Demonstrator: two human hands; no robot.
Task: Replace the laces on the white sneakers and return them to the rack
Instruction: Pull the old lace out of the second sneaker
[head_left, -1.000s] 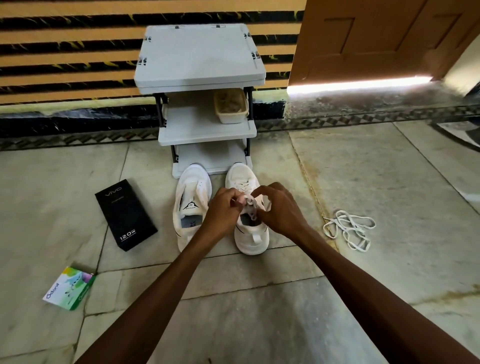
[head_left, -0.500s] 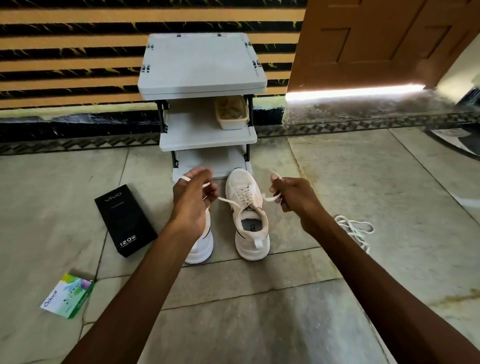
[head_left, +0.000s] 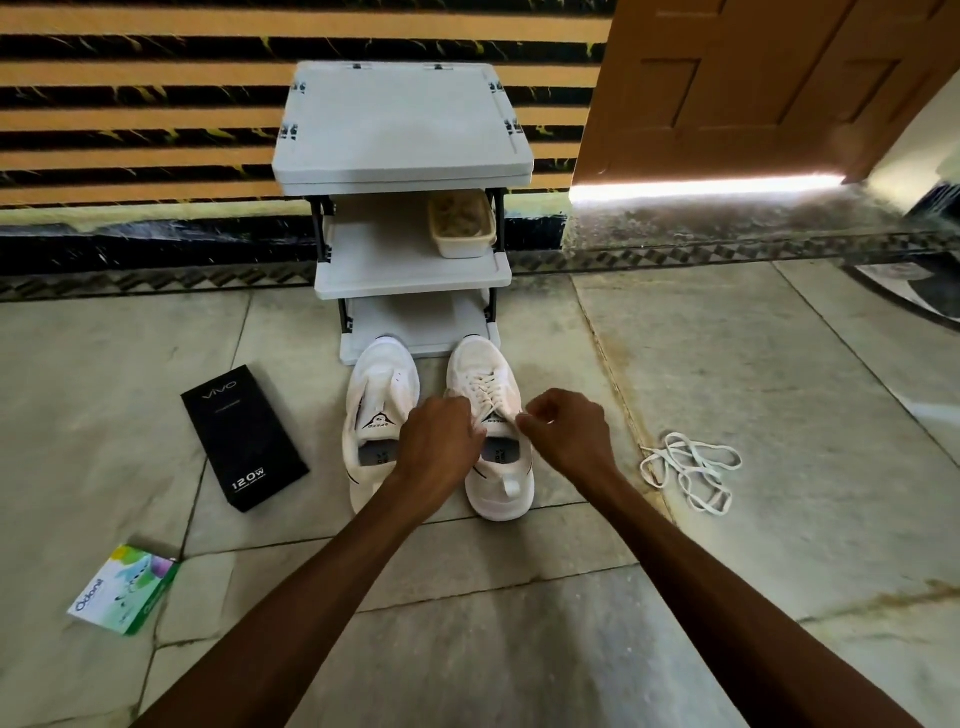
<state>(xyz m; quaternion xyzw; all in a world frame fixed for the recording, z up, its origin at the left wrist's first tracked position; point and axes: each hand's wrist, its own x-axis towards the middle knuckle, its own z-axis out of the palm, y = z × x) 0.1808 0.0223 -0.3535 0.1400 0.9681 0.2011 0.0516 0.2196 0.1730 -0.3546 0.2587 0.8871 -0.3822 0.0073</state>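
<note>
Two white sneakers stand side by side on the floor in front of a grey three-shelf rack (head_left: 402, 122). The left sneaker (head_left: 382, 395) has no lace in its eyelets. The right sneaker (head_left: 485, 379) is laced with a white lace (head_left: 483, 389). My left hand (head_left: 441, 449) grips one end of that lace over the shoe's tongue. My right hand (head_left: 563, 428) pinches the other end just to the right of the shoe. Both hands are low and close together.
A loose white lace (head_left: 688, 470) lies in a heap on the floor to the right. A black box (head_left: 244, 436) lies left of the shoes, and a small green and white box (head_left: 124, 587) lies nearer me. A beige tub (head_left: 461, 226) sits on the rack's middle shelf.
Half a second ago my hands were spread apart, pulling the lace ends taut. They have come down and together over the right sneaker's tongue.
</note>
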